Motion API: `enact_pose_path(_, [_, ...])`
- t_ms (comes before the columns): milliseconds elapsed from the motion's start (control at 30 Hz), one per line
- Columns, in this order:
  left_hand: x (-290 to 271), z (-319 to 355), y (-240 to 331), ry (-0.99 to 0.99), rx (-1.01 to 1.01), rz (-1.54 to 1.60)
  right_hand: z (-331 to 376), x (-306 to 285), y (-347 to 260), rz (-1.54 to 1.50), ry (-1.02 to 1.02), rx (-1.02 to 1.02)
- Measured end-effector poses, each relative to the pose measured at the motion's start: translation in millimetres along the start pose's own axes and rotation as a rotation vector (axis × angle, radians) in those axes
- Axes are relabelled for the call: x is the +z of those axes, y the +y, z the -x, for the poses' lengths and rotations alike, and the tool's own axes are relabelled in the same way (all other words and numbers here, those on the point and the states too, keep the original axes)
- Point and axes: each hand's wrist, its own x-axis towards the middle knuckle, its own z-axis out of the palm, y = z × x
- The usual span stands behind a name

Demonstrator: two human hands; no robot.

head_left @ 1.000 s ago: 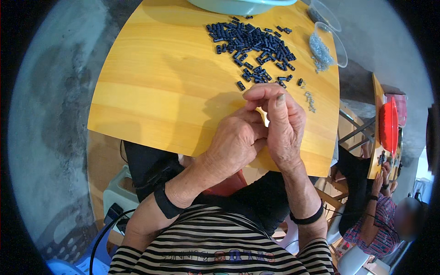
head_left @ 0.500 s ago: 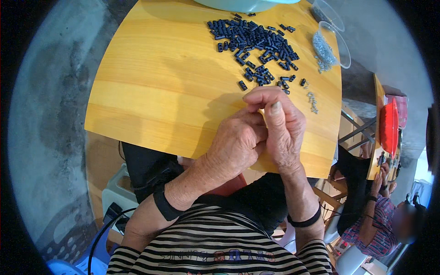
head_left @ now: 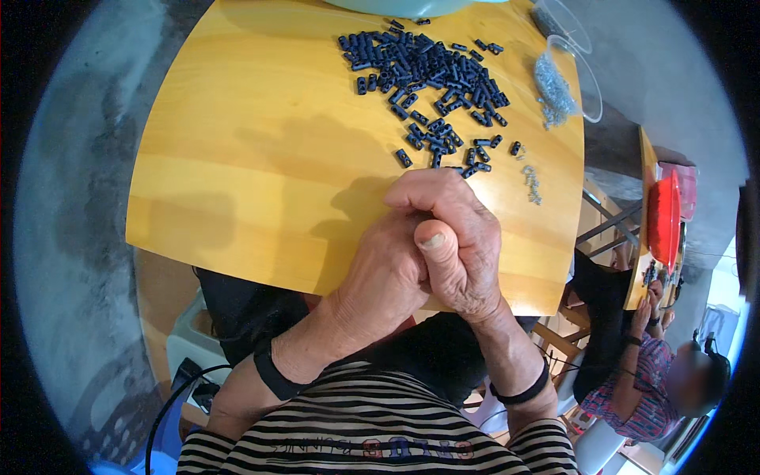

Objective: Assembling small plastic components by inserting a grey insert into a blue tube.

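Observation:
Both hands are pressed together above the near edge of the yellow wooden table (head_left: pixel 237 158). My right hand (head_left: pixel 463 249) is closed over the front of my left hand (head_left: pixel 385 257), its fingers curled and its thumb bent inward. The left hand is closed too, and its fingertips are hidden behind the right. Whatever lies between them, if anything, cannot be seen. Just beyond the hands is a spread-out pile of small black cylindrical parts (head_left: pixel 431 63) with holes. Several tiny silvery screws (head_left: pixel 532 186) lie to the right of the hands.
A clear plastic tub (head_left: pixel 554 87) lies tipped at the table's right edge, small silvery pieces spilling out. Another clear tub (head_left: pixel 560 24) is behind it. A pale green basin (head_left: pixel 412 6) stands at the far edge. Rightward, another person (head_left: pixel 637 372) sits by a table with a red basket (head_left: pixel 663 218).
My right hand has folded in more tightly over the left, its thumb now bent down across. Both hands have shifted left in the picture, and the view has moved slightly too.

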Motion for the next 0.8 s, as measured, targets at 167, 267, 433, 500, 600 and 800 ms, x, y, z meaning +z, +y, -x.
enact_pose_path(167, [-0.9,-0.7,0.7,-0.006,-0.008,-0.013,0.5,-0.1,-0.6,0.007,-0.003,-0.003])
enact_pose_path(267, [-0.3,2.3,1.3,0.02,0.018,-0.081,0.7,0.9,-2.0,0.005,0.003,0.003])
enact_pose_path(433, [-0.9,3.9,2.3,0.026,0.009,-0.17,2.1,1.5,0.3,0.019,0.015,-0.004])
enact_pose_path(500, [-0.2,4.2,-0.2,0.018,0.026,-0.176,1.6,0.9,-0.7,0.012,0.015,0.012])
enact_pose_path(600, [0.8,2.3,-0.4,0.012,0.046,-0.172,0.7,0.0,1.0,0.014,0.015,0.015])
enact_pose_path(800, [-2.1,2.0,2.9,0.019,0.008,-0.133,-2.5,4.0,0.1,0.0,0.01,0.041])
